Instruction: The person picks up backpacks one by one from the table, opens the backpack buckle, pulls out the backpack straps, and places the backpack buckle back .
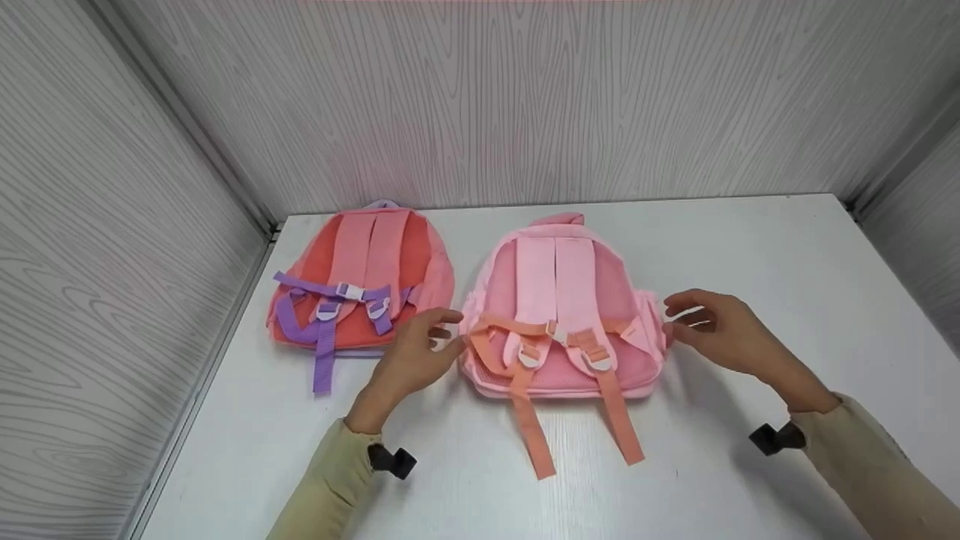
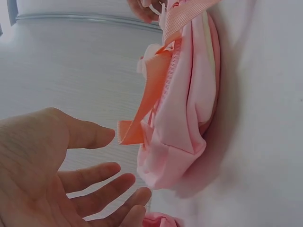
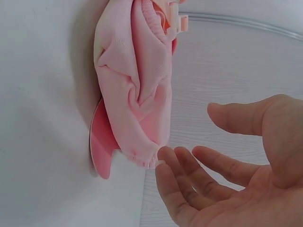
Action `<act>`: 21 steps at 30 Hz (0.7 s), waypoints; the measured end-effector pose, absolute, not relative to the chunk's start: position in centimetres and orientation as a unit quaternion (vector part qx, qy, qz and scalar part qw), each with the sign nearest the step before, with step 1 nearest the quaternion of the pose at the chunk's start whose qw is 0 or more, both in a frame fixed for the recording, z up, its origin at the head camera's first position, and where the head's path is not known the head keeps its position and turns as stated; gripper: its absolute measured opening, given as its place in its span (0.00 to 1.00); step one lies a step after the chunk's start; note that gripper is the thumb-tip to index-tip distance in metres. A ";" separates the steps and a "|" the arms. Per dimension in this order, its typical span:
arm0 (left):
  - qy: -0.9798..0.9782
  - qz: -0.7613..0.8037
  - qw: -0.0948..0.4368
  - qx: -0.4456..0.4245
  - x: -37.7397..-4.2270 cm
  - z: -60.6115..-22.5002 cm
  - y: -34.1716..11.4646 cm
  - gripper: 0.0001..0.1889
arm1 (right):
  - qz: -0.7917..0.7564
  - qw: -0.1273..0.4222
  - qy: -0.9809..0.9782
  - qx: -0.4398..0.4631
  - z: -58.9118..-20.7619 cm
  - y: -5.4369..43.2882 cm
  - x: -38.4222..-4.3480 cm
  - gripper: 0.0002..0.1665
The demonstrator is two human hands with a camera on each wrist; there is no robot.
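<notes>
A light pink backpack (image 1: 555, 285) lies on the white table with its shoulder straps facing up. Its orange webbing straps (image 1: 534, 435) trail toward the front, and a buckled orange strap crosses its middle. My left hand (image 1: 420, 352) is beside the bag's left edge, thumb and fingers apart; in the left wrist view that hand (image 2: 71, 170) holds nothing. On the opposite side, my right hand (image 1: 720, 334) is close to the right side pocket. The right wrist view shows this hand (image 3: 236, 165) with relaxed, parted fingers and a gap between thumb and bag.
A coral backpack (image 1: 431, 281) with purple straps (image 1: 324, 360) lies to the left, just behind my left hand. White wood-grain panels (image 1: 525, 105) stand behind the table (image 1: 750, 247) and at both sides.
</notes>
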State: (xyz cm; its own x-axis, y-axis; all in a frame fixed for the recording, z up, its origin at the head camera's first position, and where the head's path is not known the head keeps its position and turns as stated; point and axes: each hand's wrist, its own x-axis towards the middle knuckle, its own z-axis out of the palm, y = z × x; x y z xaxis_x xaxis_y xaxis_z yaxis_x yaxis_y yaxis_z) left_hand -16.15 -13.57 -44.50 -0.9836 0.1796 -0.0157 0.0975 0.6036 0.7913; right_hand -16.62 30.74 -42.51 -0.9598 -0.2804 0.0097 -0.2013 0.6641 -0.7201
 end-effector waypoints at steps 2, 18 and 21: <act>0.894 0.437 0.034 0.089 -16.1 -44.2 -13.4 0.21 | -0.387 0.042 0.910 -0.144 -42.5 30.4 -16.7 0.23; 0.868 0.460 0.012 0.188 -16.7 -43.6 -9.9 0.23 | -0.393 -0.012 0.896 -0.208 -43.7 25.8 -17.5 0.22; 0.861 0.462 0.003 0.213 -17.3 -43.5 -8.8 0.23 | -0.398 -0.025 0.891 -0.216 -43.6 25.3 -17.7 0.22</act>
